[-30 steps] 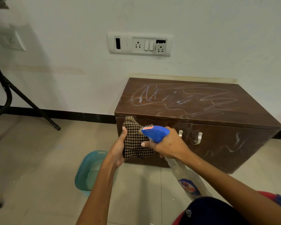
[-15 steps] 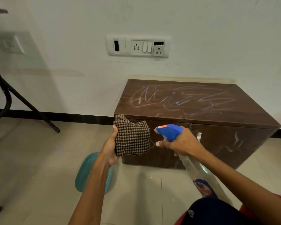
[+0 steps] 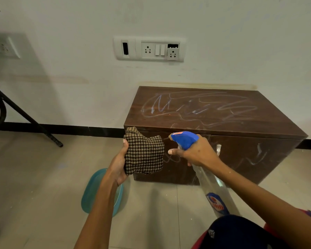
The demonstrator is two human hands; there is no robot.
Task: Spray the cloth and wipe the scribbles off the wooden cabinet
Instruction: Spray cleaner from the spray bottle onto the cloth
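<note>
The left hand (image 3: pixel 118 164) grips a brown houndstooth cloth (image 3: pixel 144 153) by its left edge, thumb over the front and fingers hidden behind, so the fabric hangs bunched and upright in front of the wooden cabinet's (image 3: pixel 250 159) left front corner. Just to its right, the right hand (image 3: pixel 197 151) is wrapped round the neck of a spray bottle (image 3: pixel 185 139), one finger stretched forward under the blue head, whose nozzle points at the cloth from close by without touching it. The bottle's clear body slants down along the right forearm; whether liquid is in it cannot be told. Pale scribbles (image 3: pixel 196 106) loop across the cabinet's dark top, and more marks show on its front doors, beside a metal handle (image 3: pixel 218 149). On the tiled floor (image 3: pixel 34 186) under the left forearm sits a teal basin (image 3: pixel 90 193), partly hidden by the arm, its contents unclear. The cabinet stands against a white wall with a switch panel (image 3: pixel 149 49) above.
</note>
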